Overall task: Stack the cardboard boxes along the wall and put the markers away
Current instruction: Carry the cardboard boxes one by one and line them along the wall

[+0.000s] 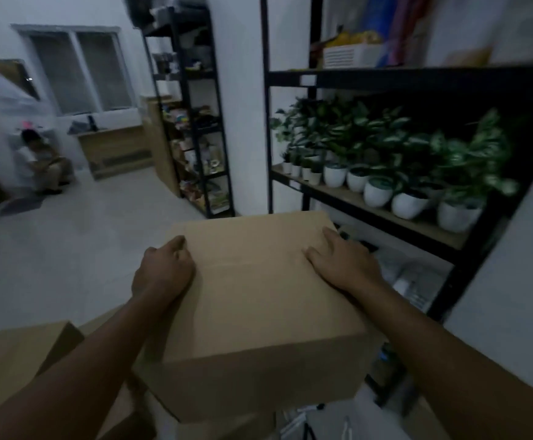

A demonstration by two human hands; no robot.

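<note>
A large closed cardboard box (pixel 252 300) fills the middle of the view, lifted in front of me. My left hand (pixel 163 271) curls round its left top edge. My right hand (pixel 341 262) lies on the box's right top side with fingers spread over the lid and reaching toward its right edge. More cardboard boxes (pixel 20 357) sit below at the lower left, partly hidden by my left forearm. No markers are visible.
A black shelf rack (pixel 417 79) on the right holds a row of potted plants (pixel 376 192) in white pots. A narrower black rack (pixel 201 128) stands by the white wall behind. A person (pixel 39 160) sits on the floor at the far left. Pale floor (pixel 77 249) stretches ahead.
</note>
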